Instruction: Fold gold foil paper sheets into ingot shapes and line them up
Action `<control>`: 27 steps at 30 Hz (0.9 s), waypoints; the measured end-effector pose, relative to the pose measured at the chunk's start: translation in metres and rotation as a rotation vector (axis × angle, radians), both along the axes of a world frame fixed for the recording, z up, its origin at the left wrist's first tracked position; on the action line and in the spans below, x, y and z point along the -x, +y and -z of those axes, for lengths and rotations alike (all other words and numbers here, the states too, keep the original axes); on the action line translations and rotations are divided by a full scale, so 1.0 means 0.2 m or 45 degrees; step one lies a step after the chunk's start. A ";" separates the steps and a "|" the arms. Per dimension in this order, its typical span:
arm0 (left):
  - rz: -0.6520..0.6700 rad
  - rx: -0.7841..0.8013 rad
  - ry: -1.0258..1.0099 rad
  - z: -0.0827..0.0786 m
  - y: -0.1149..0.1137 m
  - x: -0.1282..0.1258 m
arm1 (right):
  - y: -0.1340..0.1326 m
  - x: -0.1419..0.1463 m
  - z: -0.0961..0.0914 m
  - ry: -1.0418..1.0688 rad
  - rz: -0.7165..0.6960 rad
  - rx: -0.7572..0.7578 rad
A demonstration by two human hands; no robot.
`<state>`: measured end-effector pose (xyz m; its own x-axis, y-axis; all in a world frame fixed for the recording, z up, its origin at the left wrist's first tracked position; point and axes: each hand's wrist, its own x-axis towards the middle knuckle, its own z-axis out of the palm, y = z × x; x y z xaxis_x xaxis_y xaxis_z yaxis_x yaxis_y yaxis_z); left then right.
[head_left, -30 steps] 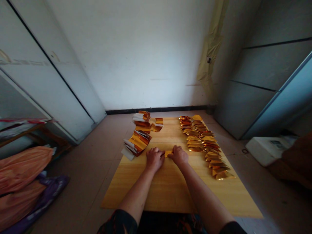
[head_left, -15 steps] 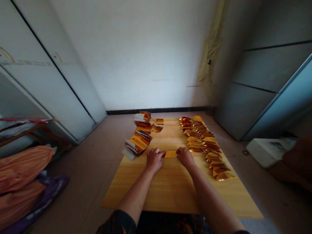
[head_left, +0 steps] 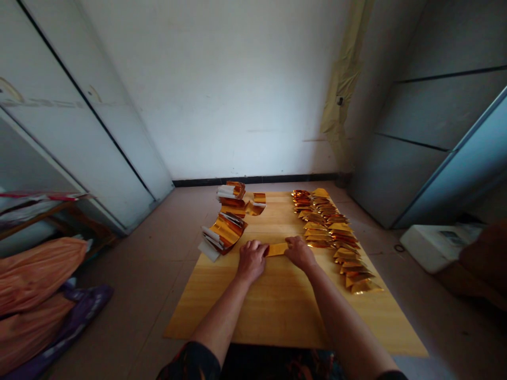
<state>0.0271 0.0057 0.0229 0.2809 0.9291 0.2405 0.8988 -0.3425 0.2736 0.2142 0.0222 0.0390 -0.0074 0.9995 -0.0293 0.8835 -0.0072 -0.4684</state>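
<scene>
A narrow strip of gold foil paper [head_left: 277,249] lies across the middle of the wooden table [head_left: 277,311], between my two hands. My left hand [head_left: 252,258] is closed on its left end, where the paper curls up a little. At the other end, the fingers of my right hand [head_left: 300,252] pinch the strip. Left of my hands are curled stacks of gold foil sheets [head_left: 227,231] with pale backs. To the right, rows of folded gold paper pieces [head_left: 350,253] overlap along the table's side.
Single gold sheets [head_left: 256,205] lie at the table's far side. A white box [head_left: 428,245] stands on the floor at right, near a grey cabinet [head_left: 415,121]. Orange and purple bags [head_left: 43,279] are at left, below pale cupboards [head_left: 79,95].
My right hand has shifted slightly up and to the left along the strip. The strip now slants a little, and its left end curls up more.
</scene>
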 end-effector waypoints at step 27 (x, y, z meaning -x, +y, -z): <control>0.170 -0.102 -0.218 0.03 -0.01 0.02 | -0.11 -0.10 0.03 -0.017 -0.307 -0.202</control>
<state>0.0226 0.0042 0.0172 0.3489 0.8625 0.3666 0.7870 -0.4820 0.3851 0.2342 0.0012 0.0340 -0.2459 0.9611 0.1256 0.8570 0.2762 -0.4350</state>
